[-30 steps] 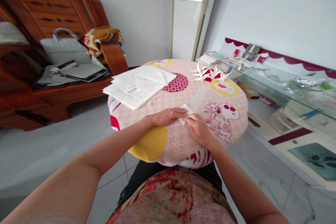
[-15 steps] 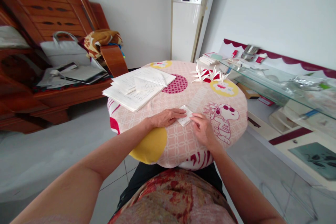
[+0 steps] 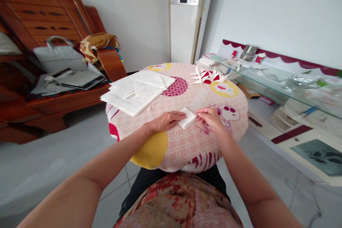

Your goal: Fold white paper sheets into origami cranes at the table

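Observation:
A small folded paper (image 3: 187,119), white with faint handwriting, lies on the round cloth-covered table (image 3: 176,146) between my hands. The fingers of my left hand (image 3: 166,121) reach over its left corner and hold it down; the thumb is hidden. At the right corner, the fingertips of my right hand (image 3: 211,118) are pinched together on the paper's edge. Just beyond it lies a pale strip of paper (image 3: 200,99). Several white folded paper cranes (image 3: 210,76) stand together at the table's far right. On the far left is a stack of written sheets (image 3: 133,105).
A wooden bench (image 3: 53,103) with a grey bag (image 3: 57,55) and brown cloth (image 3: 98,44) stands at left. To the right, a glass-topped cabinet (image 3: 278,85) carries various items. A tall white air conditioner (image 3: 184,28) stands behind the table.
My right hand has moved slightly up and outward, from lying over the folded paper to pinching its right corner. The left hand stays on the left corner. The view has turned slightly right.

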The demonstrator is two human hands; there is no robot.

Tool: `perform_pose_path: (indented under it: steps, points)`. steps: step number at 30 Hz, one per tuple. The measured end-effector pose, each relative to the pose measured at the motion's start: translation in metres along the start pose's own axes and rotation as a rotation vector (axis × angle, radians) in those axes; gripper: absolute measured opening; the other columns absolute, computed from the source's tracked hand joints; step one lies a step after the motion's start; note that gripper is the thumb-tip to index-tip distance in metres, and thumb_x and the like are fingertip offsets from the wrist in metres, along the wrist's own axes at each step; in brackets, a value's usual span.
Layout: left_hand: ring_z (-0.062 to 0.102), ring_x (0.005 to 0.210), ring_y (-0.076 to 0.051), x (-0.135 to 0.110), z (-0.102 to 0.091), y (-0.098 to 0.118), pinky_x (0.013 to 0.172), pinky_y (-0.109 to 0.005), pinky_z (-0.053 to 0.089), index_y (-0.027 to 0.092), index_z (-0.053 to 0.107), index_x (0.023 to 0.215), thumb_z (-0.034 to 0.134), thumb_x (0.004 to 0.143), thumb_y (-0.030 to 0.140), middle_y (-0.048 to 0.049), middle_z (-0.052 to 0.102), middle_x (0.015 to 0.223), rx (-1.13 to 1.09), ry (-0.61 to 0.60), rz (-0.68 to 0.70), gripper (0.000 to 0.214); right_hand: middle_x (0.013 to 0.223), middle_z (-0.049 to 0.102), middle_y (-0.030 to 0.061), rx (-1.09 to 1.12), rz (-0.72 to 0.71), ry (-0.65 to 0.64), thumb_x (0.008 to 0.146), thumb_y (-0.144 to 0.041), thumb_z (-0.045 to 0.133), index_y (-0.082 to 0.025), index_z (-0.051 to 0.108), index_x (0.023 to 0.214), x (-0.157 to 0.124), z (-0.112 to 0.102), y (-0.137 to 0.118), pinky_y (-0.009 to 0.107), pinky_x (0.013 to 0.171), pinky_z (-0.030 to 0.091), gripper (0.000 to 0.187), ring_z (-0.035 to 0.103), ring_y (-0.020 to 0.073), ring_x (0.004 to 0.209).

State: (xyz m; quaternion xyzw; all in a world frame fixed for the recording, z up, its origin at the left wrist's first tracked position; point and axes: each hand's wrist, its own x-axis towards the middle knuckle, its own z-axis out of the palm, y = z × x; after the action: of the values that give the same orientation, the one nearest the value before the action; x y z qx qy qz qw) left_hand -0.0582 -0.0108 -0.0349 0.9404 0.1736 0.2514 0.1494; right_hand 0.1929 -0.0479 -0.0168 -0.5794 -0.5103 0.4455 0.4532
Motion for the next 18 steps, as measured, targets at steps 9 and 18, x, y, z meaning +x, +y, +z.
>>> perform_pose_path:
  steps: [9,18]
  points:
    - [0.060,0.128,-0.022,-0.001,0.002,-0.004,0.108,-0.038,0.050,0.020,0.058,0.138,0.046,0.097,0.013,-0.0125,0.061,0.140,-0.005,-0.005,-0.006,0.044,0.056,0.068,0.0052,-0.136,0.137,-0.091,0.083,-0.017,0.067,-0.015,0.063,0.063,-0.001,0.007,-0.021,0.017,0.031,0.038,0.021,0.058,0.0104,0.040]
    - [0.059,0.129,-0.022,-0.001,0.002,-0.006,0.108,-0.039,0.051,0.023,0.059,0.137,0.045,0.099,0.014,-0.0114,0.060,0.141,0.025,-0.024,0.046,0.042,0.041,0.056,-0.0022,-0.517,0.271,-0.143,0.087,-0.010,0.060,-0.015,0.057,0.059,0.006,0.013,-0.039,0.017,0.032,0.034,0.029,0.046,0.0071,0.030]
